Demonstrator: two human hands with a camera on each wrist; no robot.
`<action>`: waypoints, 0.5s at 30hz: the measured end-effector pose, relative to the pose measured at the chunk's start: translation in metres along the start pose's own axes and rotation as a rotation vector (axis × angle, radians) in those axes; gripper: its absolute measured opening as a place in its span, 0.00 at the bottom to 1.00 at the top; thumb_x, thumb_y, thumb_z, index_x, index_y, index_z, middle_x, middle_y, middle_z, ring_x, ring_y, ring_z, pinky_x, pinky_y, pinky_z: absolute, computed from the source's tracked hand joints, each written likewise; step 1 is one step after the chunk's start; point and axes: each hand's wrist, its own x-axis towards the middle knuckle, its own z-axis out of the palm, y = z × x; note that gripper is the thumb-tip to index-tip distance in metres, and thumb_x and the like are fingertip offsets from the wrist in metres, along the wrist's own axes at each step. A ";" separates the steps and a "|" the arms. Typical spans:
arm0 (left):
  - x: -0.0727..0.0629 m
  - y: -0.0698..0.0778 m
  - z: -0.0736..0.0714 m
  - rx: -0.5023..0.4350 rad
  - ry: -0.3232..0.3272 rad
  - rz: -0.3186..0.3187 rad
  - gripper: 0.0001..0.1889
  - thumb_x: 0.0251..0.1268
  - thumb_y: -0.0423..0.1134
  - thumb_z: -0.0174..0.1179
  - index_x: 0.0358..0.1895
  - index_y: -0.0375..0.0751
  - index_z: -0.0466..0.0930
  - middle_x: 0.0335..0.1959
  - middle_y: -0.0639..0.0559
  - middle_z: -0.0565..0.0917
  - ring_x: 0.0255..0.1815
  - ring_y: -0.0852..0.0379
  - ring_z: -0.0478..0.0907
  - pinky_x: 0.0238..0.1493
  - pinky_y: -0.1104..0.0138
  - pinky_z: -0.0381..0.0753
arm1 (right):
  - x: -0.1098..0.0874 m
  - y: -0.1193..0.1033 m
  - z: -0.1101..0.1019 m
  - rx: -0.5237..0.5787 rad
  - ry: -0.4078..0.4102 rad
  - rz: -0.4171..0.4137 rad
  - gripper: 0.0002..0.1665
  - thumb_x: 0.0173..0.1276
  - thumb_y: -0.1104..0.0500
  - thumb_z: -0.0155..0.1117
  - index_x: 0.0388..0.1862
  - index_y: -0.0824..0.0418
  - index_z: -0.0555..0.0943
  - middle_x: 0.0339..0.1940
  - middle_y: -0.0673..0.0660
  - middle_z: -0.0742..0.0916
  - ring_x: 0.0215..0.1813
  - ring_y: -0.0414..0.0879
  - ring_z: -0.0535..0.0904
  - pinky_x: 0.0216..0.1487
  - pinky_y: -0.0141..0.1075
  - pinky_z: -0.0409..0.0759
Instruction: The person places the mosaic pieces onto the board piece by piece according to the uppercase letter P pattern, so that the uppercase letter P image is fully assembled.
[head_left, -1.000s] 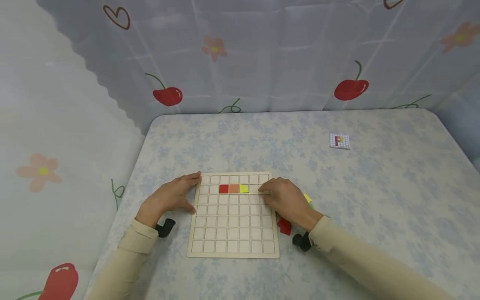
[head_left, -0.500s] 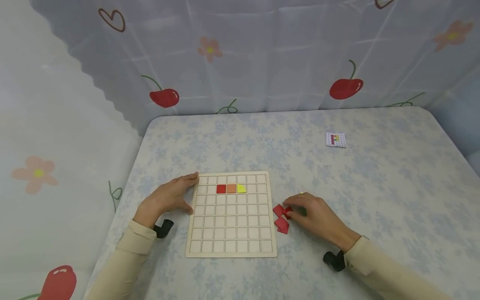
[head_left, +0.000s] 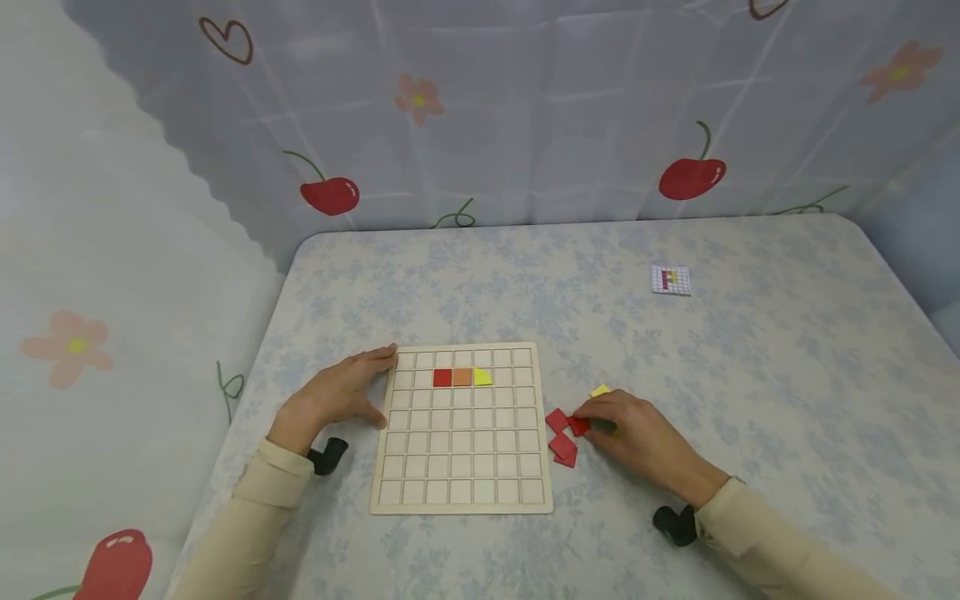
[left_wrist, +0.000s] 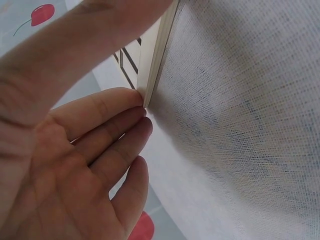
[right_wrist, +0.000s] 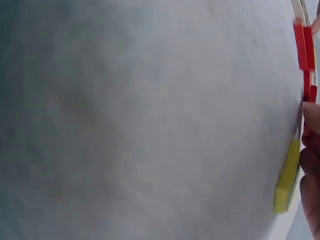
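Note:
My left hand (head_left: 333,393) rests at the left side of a pale wooden grid board (head_left: 498,496), thumb and fingertips touching its edge. In the left wrist view those fingers (left_wrist: 100,110) are fairly straight against the board's corner. Three pieces sit in one upper row of the board: a red square (head_left: 442,378), an orange square (head_left: 462,377) and a yellow piece (head_left: 482,377) with one rounded corner. Right of the board, my right hand (head_left: 637,437) pinches a red tile (head_left: 580,426) low at the table, its far side hidden by the fingers.
More red tiles (head_left: 562,444) lie between the board and my right hand. Beyond the knuckles a yellow piece (head_left: 599,390) shows. A small pattern card (head_left: 671,280) lies at the back right of the floral-covered table (head_left: 780,350). A printed curtain (head_left: 525,108) hangs behind.
My right hand has left the board's upper right and moved right and down to the loose red tiles, where it now pinches one. The left hand stays at the board's edge.

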 end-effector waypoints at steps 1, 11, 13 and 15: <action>0.000 0.000 0.000 0.002 0.002 0.003 0.53 0.45 0.42 0.79 0.76 0.35 0.58 0.79 0.43 0.54 0.75 0.35 0.54 0.66 0.42 0.67 | 0.000 0.000 -0.001 0.001 0.014 -0.002 0.17 0.54 0.67 0.78 0.44 0.58 0.88 0.43 0.48 0.87 0.47 0.44 0.82 0.47 0.40 0.84; 0.000 0.002 -0.001 0.016 0.002 -0.019 0.53 0.44 0.42 0.79 0.76 0.35 0.59 0.79 0.44 0.54 0.75 0.35 0.54 0.65 0.43 0.67 | 0.022 -0.019 -0.001 0.026 0.038 0.018 0.14 0.56 0.64 0.77 0.43 0.58 0.88 0.42 0.48 0.88 0.48 0.45 0.83 0.49 0.43 0.83; 0.001 0.003 0.000 0.021 0.001 -0.018 0.53 0.45 0.42 0.79 0.76 0.35 0.59 0.79 0.44 0.54 0.75 0.36 0.54 0.66 0.43 0.67 | 0.033 -0.028 0.004 0.031 -0.004 0.043 0.13 0.57 0.62 0.77 0.43 0.58 0.89 0.42 0.48 0.88 0.47 0.46 0.83 0.47 0.42 0.83; 0.001 0.004 0.000 0.025 -0.002 -0.018 0.53 0.45 0.42 0.79 0.76 0.35 0.59 0.79 0.44 0.54 0.76 0.37 0.54 0.66 0.44 0.67 | 0.044 -0.037 0.010 0.039 -0.042 0.054 0.12 0.59 0.61 0.76 0.43 0.59 0.89 0.42 0.49 0.88 0.46 0.46 0.83 0.46 0.40 0.83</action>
